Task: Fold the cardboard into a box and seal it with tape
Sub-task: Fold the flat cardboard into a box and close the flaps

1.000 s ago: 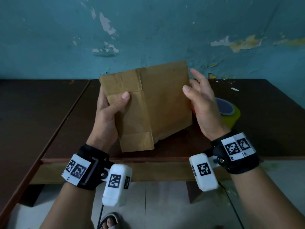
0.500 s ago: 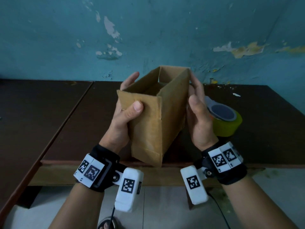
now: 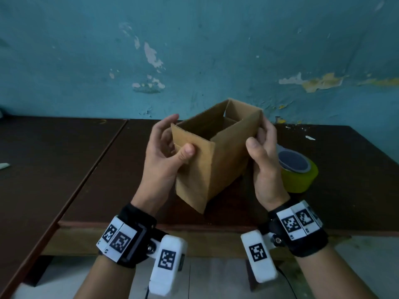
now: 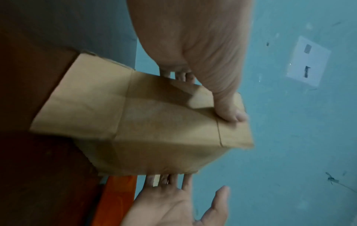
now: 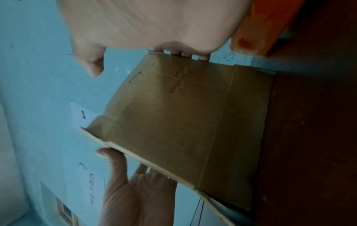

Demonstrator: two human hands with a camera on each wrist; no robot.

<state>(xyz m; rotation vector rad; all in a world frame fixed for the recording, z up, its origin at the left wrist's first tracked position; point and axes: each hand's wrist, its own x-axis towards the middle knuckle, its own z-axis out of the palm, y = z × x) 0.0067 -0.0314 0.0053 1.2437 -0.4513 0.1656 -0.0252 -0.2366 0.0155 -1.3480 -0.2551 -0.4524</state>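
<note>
A brown cardboard box (image 3: 224, 160) is opened into a rectangular tube with its top open, held tilted just above the dark table (image 3: 103, 178). My left hand (image 3: 172, 145) pinches the near-left panel, thumb (image 4: 230, 113) on the outside and fingers behind it. My right hand (image 3: 259, 139) lays its fingers (image 5: 183, 53) against the box's far right side, while its thumb (image 5: 92, 65) stands off the cardboard. A yellow-green tape roll (image 3: 300, 178) lies on the table just right of my right hand. The box (image 4: 154, 125) has creased flaps at both ends.
An orange tape cutter (image 5: 266, 23) with a toothed edge lies by the roll. A second table (image 3: 43, 169) adjoins at the left with a white scrap (image 3: 4, 166) on it. The teal wall (image 3: 194, 61) stands right behind. The table's front edge (image 3: 194, 225) is near my wrists.
The flat cardboard has been spread into an open rectangular tube and tipped so its mouth faces me. My right thumb has come off the panel; the left thumb stays pressed on.
</note>
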